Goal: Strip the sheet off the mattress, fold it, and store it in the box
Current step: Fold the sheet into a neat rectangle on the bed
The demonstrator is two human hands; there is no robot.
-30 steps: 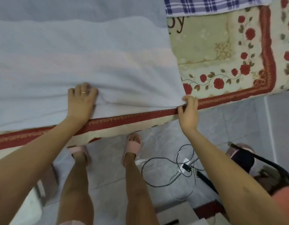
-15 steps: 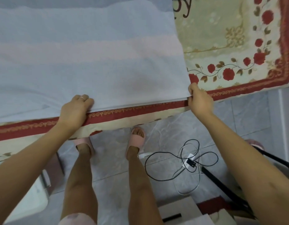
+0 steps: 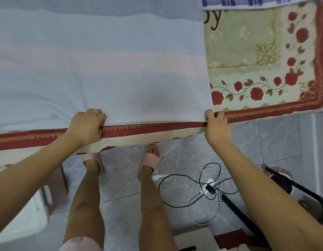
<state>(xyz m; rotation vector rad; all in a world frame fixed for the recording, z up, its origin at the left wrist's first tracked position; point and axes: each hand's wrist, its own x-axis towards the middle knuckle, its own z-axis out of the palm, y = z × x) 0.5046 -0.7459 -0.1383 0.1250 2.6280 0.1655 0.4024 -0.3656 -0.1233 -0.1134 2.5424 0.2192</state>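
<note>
The sheet [image 3: 102,73] lies flat and loose on top of the mattress [image 3: 247,42], covering its left and middle part from the near edge to the far side, while the rose-patterned surface to the right of it is bare. From that, the stripping looks finished and the folding is the step in hand. The cloth seems to lie in more than one layer (a darker band shows along its far side), though how many folds it already has I cannot tell. It is still broad, so more folding is likely needed, and the storing is not yet done. The sheet's near edge runs just along the red border at the near side of the mattress, and both hands are on that edge. The left hand [image 3: 86,125] has its fingers curled over and gripping the near edge toward the left. The right hand [image 3: 217,125] pinches the near right corner, thumb and fingers closed on the cloth. The stretch of sheet between them is straight and smooth. Farther out, a checked cloth [image 3: 247,1] lies at the far right of the bed. Below on the tiled floor [image 3: 184,154] are the person's pink slippers [image 3: 151,157] and a tangle of cables [image 3: 208,188]. At the near left stands a white container [image 3: 24,218], which may be the box.
</note>
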